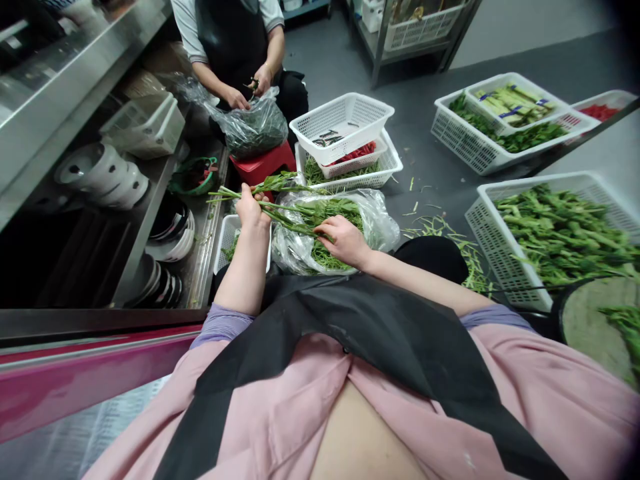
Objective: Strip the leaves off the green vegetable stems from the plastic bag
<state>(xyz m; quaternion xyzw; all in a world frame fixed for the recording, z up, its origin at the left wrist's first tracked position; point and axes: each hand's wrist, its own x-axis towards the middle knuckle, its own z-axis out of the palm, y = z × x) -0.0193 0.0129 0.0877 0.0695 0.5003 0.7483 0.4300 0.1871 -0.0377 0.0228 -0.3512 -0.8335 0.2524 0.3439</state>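
Note:
My left hand (251,208) is closed around several long green vegetable stems (283,212), their cut ends sticking out to the left and leaves trailing right. The fingers of my right hand (343,239) pinch the stems near their lower right end. Beneath both hands lies an open clear plastic bag (385,223) filled with more leafy green stems. To the left of the bag, partly hidden by my left forearm, stands a small white basket (227,237) with some greens in it.
Across from me a person (235,40) handles greens over a plastic bag on a red stool (263,163). White baskets (345,123) are stacked ahead. A basket of greens (537,267) stands right, near stem scraps (450,237) on the floor. Metal shelving (200,247) borders my left.

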